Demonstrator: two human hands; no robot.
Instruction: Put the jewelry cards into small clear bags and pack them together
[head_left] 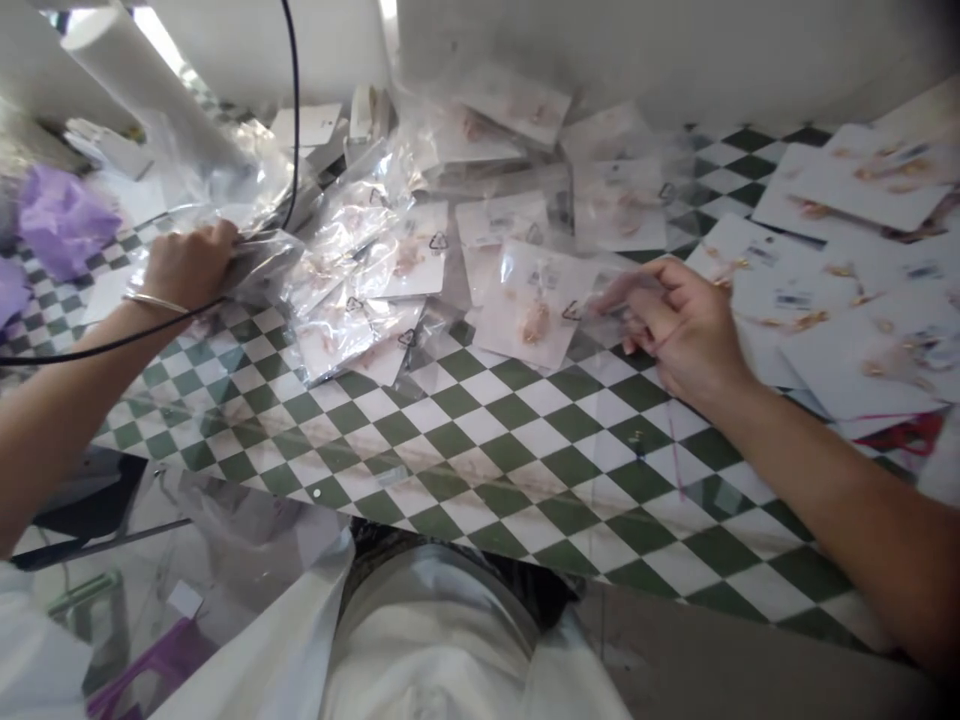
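Observation:
My right hand [686,330] is closed at the right end of a clear plastic bag [525,310], its thumb and fingers at the flap. Inside that bag lies a white card with a small gold-and-pink piece of jewellery. At the left, my left hand [191,265], with a bracelet at the wrist, has its fingers curled on crinkled clear plastic bags [262,262]; its fingertips are partly hidden. Between the hands lie several bagged cards [409,250], overlapping in a heap on the green-and-white checkered tabletop [480,440].
Loose jewellery cards [795,290] spread at the right, near a red strip [911,435]. More bagged cards [619,190] lie at the back by the wall. A black cable [295,110] hangs at the left, near a white roll [142,80] and purple crumpled material [64,220].

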